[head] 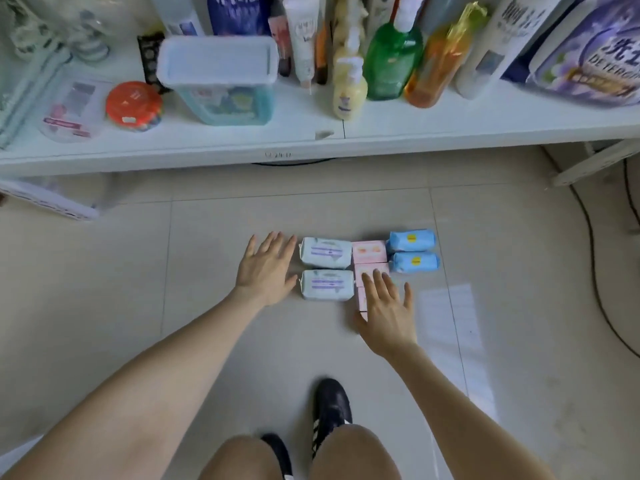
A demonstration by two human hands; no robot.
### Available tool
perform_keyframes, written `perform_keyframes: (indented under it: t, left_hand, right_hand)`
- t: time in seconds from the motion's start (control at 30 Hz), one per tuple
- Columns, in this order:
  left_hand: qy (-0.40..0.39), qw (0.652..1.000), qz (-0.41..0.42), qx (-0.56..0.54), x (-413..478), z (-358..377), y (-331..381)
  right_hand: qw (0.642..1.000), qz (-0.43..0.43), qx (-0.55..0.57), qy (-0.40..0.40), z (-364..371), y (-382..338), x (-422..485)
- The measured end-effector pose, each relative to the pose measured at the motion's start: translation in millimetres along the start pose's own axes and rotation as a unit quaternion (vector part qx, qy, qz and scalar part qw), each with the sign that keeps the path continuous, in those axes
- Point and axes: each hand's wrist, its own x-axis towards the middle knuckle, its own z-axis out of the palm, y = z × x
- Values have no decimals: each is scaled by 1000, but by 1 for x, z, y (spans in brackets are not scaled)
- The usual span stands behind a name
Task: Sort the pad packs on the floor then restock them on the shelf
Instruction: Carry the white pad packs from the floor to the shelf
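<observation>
The left grip (266, 268) is lying open just beside the pale packs (325, 251) — the right grip (388, 313), fingers spread, is overlapping the pink packs (369, 251).

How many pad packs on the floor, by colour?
White packs: 2
Pink packs: 3, the nearest partly hidden by the right hand
Blue packs: 2
Total: 7

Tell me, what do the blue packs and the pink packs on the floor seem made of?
The blue packs look like soft plastic film, slightly glossy: puffy, rounded bodies with pinched ends. The pink packs look stiffer, perhaps thin matte cardboard: flat faces and square edges, though blur leaves it open.
</observation>
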Motion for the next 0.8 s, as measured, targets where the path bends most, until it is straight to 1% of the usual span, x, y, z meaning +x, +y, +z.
perform_keyframes:
  t: [0.17,0.33,0.57,0.73,0.8]
  left_hand:
    - [8,1000,11,-8,50,65,1]
    - [27,999,28,-8,92,106,-2]
    - [27,997,68,-21,134,136,-9]
    - [4,994,99,-51,159,143,-6]
    - [7,992,107,-67,167,145,-4]
  right_hand:
    - [1000,-12,19,15,67,5,47]
    - [999,-16,38,36,118,7,86]
    - [994,-37,65,85,160,6,108]
    - [989,-49,79,114,173,7,120]
    - [987,-55,85,128,175,8,126]
